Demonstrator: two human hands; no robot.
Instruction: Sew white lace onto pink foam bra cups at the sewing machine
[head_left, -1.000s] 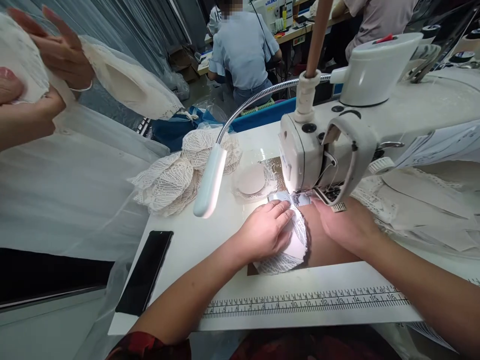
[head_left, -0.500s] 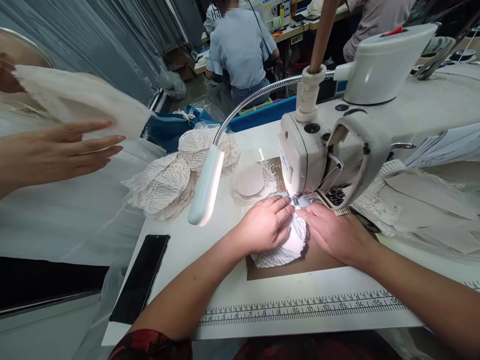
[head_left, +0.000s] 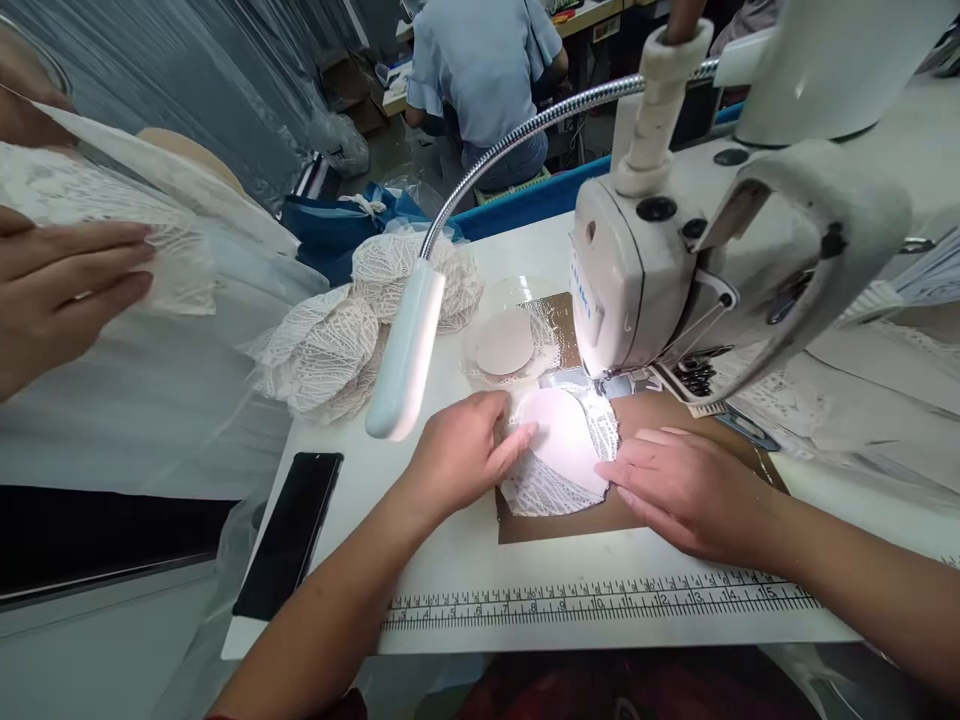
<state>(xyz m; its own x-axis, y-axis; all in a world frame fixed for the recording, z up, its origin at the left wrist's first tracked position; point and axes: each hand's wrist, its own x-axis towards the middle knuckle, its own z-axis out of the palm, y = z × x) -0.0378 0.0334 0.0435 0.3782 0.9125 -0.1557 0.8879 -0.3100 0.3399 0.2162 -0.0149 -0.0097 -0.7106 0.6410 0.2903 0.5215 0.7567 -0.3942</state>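
A white lace piece [head_left: 551, 488] with a smooth pale oval panel [head_left: 564, 432] on top lies in front of the sewing machine head [head_left: 622, 285]. My left hand [head_left: 466, 450] holds its left edge, thumb on top and fingers partly hidden at the rim. At the right edge, my right hand [head_left: 682, 487] pinches the lace with its fingertips. The far edge of the piece lies close to the presser foot and needle area, brightly lit. Under the piece is a brown plate [head_left: 637, 420].
Stacked lace pieces [head_left: 322, 355] and a round pale piece [head_left: 505, 342] lie behind and left. A lamp [head_left: 409, 350] hangs over the table. A black phone [head_left: 289, 535] rests front left. Another person's hand [head_left: 71, 280] holds white lace at far left; pale pieces [head_left: 870, 390] lie right.
Both hands have moved apart from beside the needle to the piece's left and right edges, uncovering the oval panel. The other person's hand has shifted left. My view has moved closer to the machine.
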